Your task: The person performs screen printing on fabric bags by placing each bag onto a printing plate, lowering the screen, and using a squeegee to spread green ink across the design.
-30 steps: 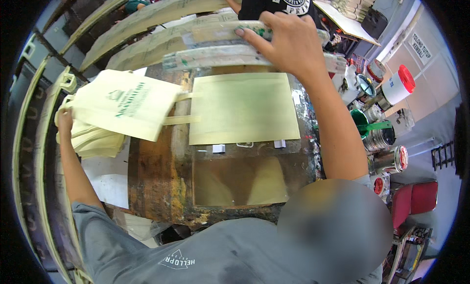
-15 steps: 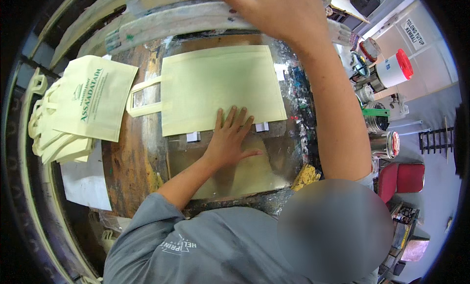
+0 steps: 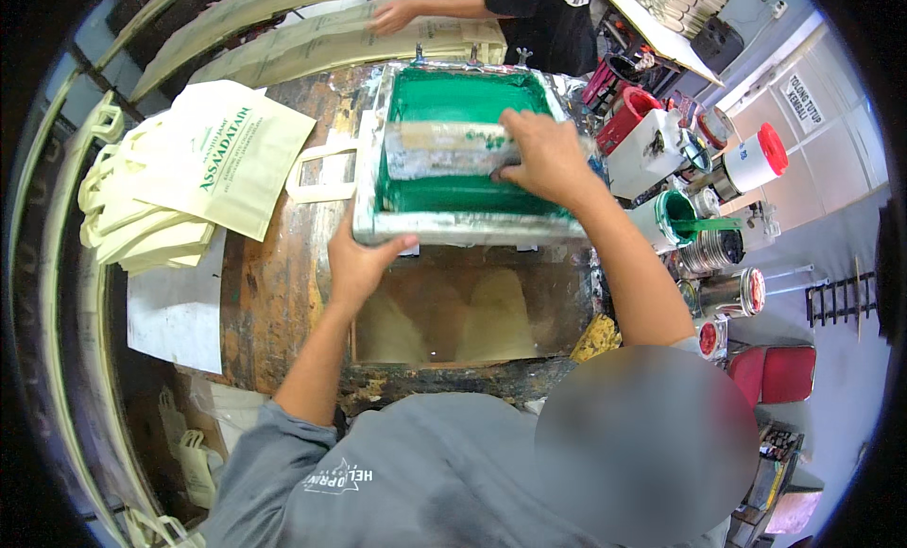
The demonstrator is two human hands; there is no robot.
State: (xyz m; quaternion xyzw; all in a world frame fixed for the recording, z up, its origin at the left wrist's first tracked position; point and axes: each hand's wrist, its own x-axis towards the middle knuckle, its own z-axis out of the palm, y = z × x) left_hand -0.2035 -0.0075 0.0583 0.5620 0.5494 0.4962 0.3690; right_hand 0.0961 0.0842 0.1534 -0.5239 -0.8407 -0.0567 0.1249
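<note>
A screen printing frame (image 3: 472, 230) lies over a pale yellow cloth bag, whose handle loop (image 3: 321, 195) sticks out on the left. Green ink (image 3: 453, 93) covers the mesh inside the frame. My left hand (image 3: 357, 267) grips the frame's near left corner, thumb along the front edge. In my right hand (image 3: 553, 161) is a wide, pale squeegee (image 3: 439, 149), resting across the inked mesh and smeared with green. Its lower edge is blurred. At the left, several pale yellow bags with green print (image 3: 236, 161) lie in an overlapping pile.
Beyond the table (image 3: 255, 302), a co-worker's hand (image 3: 392, 16) reaches over more bags. On the right stand a green ink pot (image 3: 664, 217), a white container (image 3: 644, 161) and several cans (image 3: 740, 291). A yellow sponge (image 3: 595, 339) sits at the near right edge.
The frame now covers the bag that lay exposed. My left hand has left the bag for the frame's corner. My right hand has come down from above and holds the squeegee.
</note>
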